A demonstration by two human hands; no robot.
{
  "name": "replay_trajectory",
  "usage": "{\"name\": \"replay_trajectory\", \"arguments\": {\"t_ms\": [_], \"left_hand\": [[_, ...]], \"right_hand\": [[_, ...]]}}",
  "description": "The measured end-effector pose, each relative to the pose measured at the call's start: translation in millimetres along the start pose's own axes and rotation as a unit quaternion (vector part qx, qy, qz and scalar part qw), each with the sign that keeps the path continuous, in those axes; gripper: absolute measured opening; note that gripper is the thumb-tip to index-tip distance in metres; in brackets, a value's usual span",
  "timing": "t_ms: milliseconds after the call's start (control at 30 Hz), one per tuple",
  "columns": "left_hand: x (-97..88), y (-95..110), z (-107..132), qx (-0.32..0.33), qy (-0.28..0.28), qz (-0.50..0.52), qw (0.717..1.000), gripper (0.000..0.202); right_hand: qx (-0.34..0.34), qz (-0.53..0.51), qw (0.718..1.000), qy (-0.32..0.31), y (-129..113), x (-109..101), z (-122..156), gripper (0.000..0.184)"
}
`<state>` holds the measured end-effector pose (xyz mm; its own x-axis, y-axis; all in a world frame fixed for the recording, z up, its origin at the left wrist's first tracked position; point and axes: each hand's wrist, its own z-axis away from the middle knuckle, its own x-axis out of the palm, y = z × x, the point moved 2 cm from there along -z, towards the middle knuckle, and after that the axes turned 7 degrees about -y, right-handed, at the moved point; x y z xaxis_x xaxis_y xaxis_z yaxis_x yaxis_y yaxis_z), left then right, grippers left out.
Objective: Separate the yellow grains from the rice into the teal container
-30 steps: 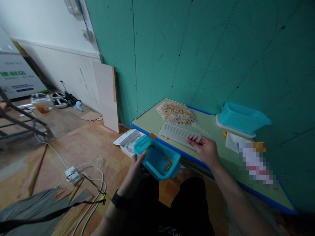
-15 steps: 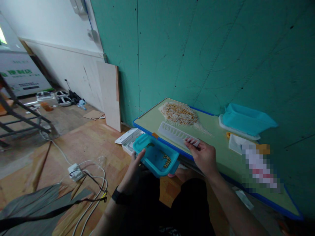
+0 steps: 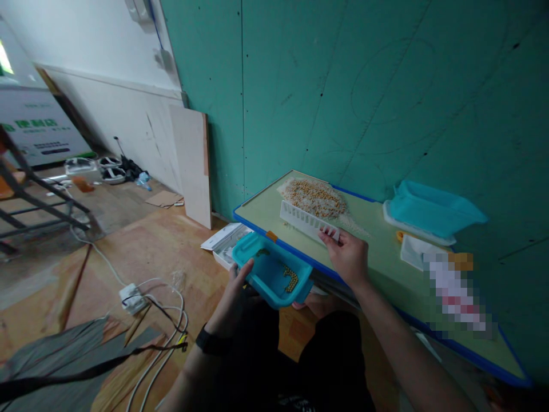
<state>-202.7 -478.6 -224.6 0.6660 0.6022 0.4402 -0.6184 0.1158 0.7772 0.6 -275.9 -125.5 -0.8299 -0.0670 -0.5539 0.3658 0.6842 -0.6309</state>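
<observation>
Left hand (image 3: 235, 286) grips a box (image 3: 271, 276) of few beans (image 3: 292, 280) beside the table (image 3: 262, 210), right hand (image 3: 349, 257) a slotted tray (image 3: 297, 217) above it; a mixed heap (image 3: 315, 195) remains on top.

Beyond both grips we've got a green wall (image 3: 300, 74), pale board (image 3: 191, 166) leaning upright to their left. Farther left we see a white sign (image 3: 40, 134). On the floor (image 3: 163, 246) left of the grips: white power strip (image 3: 132, 297), grey sheeting (image 3: 75, 355). Open white box (image 3: 222, 236) is closest in.
</observation>
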Motion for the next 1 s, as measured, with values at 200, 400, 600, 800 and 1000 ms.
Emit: {"name": "replay_trajectory", "arguments": {"t_ms": [200,400,600,800,1000], "left_hand": [[-0.9,0,-2,0.004,0.007,0.004,1.000,0.083],[-1.6,-1,-3,0.004,0.005,0.012,1.000,0.089],[-1.4,0,-1,0.028,-0.041,0.009,0.999,0.085],[-0.1,2,1,0.045,-0.026,0.012,0.999,0.083],[0.1,-4,-5,0.020,-0.012,0.021,1.000,0.085]], "right_hand": [[0.004,-0.009,1.000,-0.023,-6,-1,-2,0.030],[0.002,-0.020,0.999,-0.050,-18,-6,6,0.030],[0.000,-0.039,0.997,-0.063,-25,-11,19,0.029],[-0.018,-0.032,0.998,-0.052,-32,-15,39,0.025],[-0.131,0.042,0.990,-0.035,-45,6,50,0.033]]}}
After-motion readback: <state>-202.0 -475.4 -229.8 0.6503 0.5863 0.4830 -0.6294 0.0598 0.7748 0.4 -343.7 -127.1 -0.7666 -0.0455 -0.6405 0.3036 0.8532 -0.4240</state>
